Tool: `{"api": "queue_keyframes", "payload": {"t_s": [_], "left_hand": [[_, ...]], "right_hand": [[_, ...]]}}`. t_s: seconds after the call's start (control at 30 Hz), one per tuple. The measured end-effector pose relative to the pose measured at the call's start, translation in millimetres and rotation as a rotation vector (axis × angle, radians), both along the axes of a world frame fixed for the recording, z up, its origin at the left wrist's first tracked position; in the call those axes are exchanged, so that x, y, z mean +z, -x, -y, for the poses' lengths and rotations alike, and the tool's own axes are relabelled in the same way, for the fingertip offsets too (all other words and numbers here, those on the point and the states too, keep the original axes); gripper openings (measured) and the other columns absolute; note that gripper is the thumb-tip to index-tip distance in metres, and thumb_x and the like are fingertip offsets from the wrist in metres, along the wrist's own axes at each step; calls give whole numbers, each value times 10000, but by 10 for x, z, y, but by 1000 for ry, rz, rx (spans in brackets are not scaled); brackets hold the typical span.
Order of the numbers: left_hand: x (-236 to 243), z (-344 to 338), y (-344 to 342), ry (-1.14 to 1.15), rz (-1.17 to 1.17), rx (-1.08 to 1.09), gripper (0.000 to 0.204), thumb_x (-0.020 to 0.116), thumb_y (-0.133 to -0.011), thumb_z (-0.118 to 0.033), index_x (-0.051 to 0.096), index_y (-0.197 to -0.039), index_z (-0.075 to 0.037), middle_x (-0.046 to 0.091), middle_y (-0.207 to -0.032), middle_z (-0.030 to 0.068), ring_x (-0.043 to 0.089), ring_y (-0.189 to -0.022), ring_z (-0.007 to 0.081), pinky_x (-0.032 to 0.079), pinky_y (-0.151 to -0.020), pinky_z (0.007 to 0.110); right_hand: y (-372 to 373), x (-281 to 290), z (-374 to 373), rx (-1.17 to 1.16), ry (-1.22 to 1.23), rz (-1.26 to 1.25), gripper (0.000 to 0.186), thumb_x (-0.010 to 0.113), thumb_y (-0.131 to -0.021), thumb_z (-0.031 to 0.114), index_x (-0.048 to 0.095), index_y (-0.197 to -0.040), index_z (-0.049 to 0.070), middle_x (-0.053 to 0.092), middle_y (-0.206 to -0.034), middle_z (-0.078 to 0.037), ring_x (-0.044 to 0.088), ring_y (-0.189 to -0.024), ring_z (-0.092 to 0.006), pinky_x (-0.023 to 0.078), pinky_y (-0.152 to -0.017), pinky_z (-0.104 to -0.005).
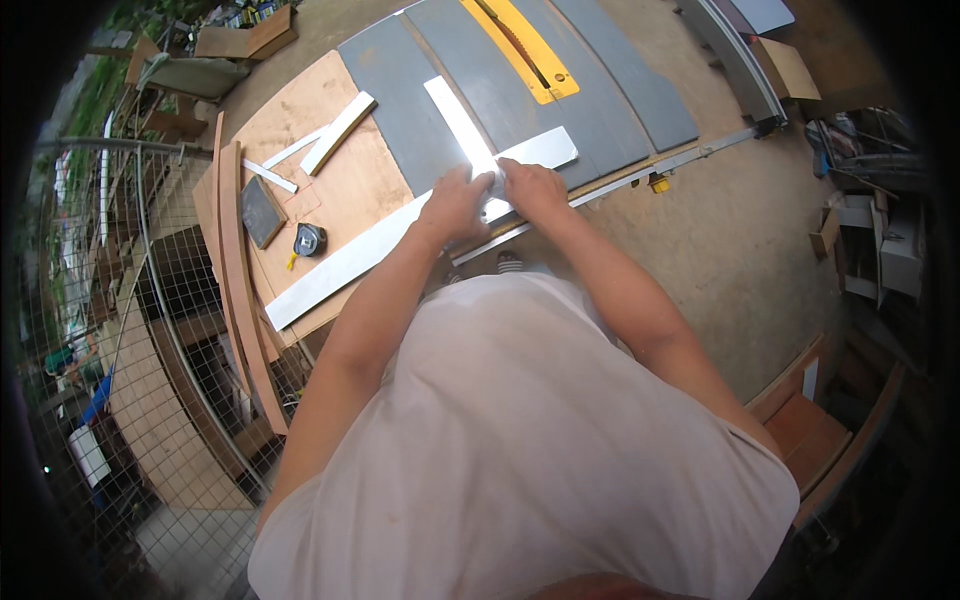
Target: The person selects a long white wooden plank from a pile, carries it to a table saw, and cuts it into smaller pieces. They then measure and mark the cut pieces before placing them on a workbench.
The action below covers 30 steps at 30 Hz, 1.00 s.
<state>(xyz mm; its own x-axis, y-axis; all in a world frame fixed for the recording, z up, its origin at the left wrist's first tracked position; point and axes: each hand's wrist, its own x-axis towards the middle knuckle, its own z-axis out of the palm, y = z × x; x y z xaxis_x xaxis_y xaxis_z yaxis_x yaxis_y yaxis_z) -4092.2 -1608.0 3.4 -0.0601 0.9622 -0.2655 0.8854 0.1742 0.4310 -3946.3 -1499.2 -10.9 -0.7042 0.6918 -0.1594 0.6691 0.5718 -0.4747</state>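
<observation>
A long white board (pixel 350 257) lies slantwise over the plywood and the front of the grey saw table, its far end (pixel 548 148) to the right of my hands. A shiny, pale straight piece (pixel 455 115) crosses it and points away from me; whether it is a square or a strip I cannot tell. My left hand (pixel 458 205), slightly blurred, is curled over the board's near edge beside the crossing. At the foot of the crosspiece, my right hand (pixel 532 188) grips with bent fingers. Both thumbs are close together there, and the fingertips are partly hidden.
The table saw (pixel 390 90) has a yellow insert (pixel 530 60) beyond my hands. On the plywood (pixel 290 105) lie a tape measure (pixel 310 240), a dark block (pixel 263 212) and short white strips (pixel 338 133). A rail (pixel 690 155) runs along the front; wire mesh (pixel 180 290) stands left.
</observation>
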Motion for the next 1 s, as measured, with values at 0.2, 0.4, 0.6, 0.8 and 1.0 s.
{"api": "queue_keyframes", "payload": {"t_s": [0.2, 0.4, 0.6, 0.8, 1.0], "left_hand": [[-75, 39, 18, -38, -15, 10, 847, 835, -574, -220, 516, -1357, -169, 469, -1317, 251, 494, -1208, 428, 427, -1036, 486], [48, 23, -43, 4, -25, 37, 852, 846, -586, -243, 511, -1368, -182, 434, -1397, 258, 452, -1282, 433, 398, -1068, 501], [15, 54, -46, 6, -69, 46, 876, 858, -595, -252, 497, -1391, -196, 408, -1439, 256, 429, -1321, 428, 371, -1100, 502], [-28, 57, -10, 19, -43, 39, 885, 862, -587, -242, 497, -1392, -195, 405, -1442, 269, 431, -1320, 439, 377, -1101, 495], [-37, 63, -9, 12, -45, 37, 886, 862, -584, -236, 497, -1391, -194, 404, -1443, 271, 438, -1315, 442, 384, -1096, 492]], "right_hand": [[-362, 199, 202, 139, 59, 270, 301, 502, -930, 177, 631, -1194, 112, 724, -955, -172, 693, -950, -354, 528, -820, -489], [-786, -55, 424, -237, 129, -234, 233, 507, -959, 178, 626, -1131, 75, 699, -965, -186, 662, -935, -392, 505, -816, -504], [-530, -209, 492, -150, 279, -312, 205, 544, -944, 147, 622, -1120, 78, 682, -964, -202, 641, -933, -413, 497, -802, -505], [-516, -247, 521, -133, 224, -328, 227, 564, -944, 160, 633, -1150, 93, 684, -902, -177, 657, -850, -383, 515, -734, -468], [-512, -244, 512, -133, 235, -320, 225, 565, -940, 163, 639, -1142, 99, 688, -907, -177, 658, -853, -388, 518, -741, -476]]}}
